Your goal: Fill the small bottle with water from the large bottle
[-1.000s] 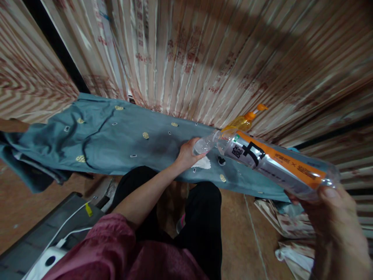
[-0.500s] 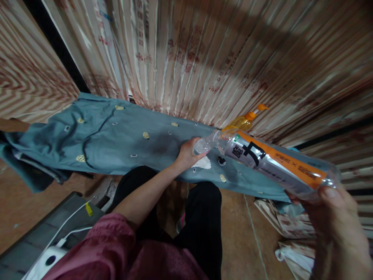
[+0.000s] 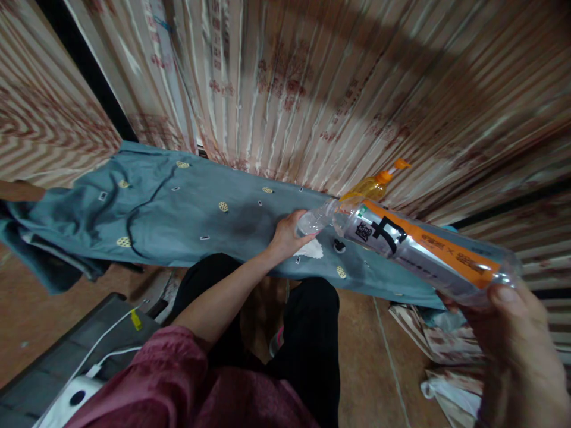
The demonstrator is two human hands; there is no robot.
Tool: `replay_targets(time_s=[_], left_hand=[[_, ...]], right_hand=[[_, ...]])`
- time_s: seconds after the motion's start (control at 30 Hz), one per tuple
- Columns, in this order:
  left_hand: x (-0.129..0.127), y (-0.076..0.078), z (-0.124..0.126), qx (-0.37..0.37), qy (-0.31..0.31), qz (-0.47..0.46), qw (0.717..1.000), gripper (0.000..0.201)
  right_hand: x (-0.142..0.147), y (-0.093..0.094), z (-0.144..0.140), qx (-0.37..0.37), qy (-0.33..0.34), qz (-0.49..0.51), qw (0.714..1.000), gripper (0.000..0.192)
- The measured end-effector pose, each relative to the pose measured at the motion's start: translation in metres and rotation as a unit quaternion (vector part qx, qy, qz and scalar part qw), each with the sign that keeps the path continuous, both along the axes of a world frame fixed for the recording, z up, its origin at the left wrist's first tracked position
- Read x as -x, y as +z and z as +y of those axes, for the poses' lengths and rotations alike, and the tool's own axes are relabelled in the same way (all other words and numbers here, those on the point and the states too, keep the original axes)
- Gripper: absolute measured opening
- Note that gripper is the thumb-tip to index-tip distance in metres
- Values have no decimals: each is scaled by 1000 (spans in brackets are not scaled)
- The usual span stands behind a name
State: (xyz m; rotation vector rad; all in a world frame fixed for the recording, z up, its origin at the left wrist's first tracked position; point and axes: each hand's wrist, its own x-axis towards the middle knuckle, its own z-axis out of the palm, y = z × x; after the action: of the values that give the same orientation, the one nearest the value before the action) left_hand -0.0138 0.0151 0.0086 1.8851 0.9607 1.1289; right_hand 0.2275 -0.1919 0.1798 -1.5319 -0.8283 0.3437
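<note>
My left hand (image 3: pixel 285 236) is closed round a small clear plastic bottle (image 3: pixel 314 219), which tilts up to the right. My right hand (image 3: pixel 513 321) grips the base end of a large clear bottle (image 3: pixel 423 244) with an orange and silver label. That bottle slopes down to the left, and its neck meets the mouth of the small one; whether liquid passes between them I cannot tell. Just behind them stands a pump bottle (image 3: pixel 368 187) of yellow-orange liquid with an orange pump head. Under the small bottle a white tissue-like piece (image 3: pixel 311 249) lies on the cloth, with a small dark item (image 3: pixel 339 245) beside it.
A grey-green patterned cloth (image 3: pixel 191 220) covers the long narrow surface before me. Pleated curtains (image 3: pixel 289 77) hang behind it. At lower left, a dark stand (image 3: pixel 107 324) carries white cables and a white device (image 3: pixel 74 398). Bags (image 3: pixel 446 345) lie on the floor at right.
</note>
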Motion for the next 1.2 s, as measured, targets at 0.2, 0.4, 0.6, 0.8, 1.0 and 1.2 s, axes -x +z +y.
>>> replay_targets(time_s=[0.2,0.4,0.6,0.8,1.0,1.2], left_hand=[[0,2,-1,6,3,1,1000,54],[0,3,-2,10,2,4,1000,55],[0,4,-1,18,-3,5,1000,55],[-1,1,0,8,-1,0,1000,56],[-1,-1,-1,4,1,0,1000,55],[0,2,-1,6,3,7,1000,55]], right_hand=[[0,2,1,2,7,-7,1000,74],[2,4,-1,3,-1,-3,1000,77],[-2,3,1,5,-14,21,1000,81],[-4,2,1,-1,-9,5,1000,82],[1,6,2,5,-22,14,1000,84],[3,6,3,2,-4,2,1000,81]])
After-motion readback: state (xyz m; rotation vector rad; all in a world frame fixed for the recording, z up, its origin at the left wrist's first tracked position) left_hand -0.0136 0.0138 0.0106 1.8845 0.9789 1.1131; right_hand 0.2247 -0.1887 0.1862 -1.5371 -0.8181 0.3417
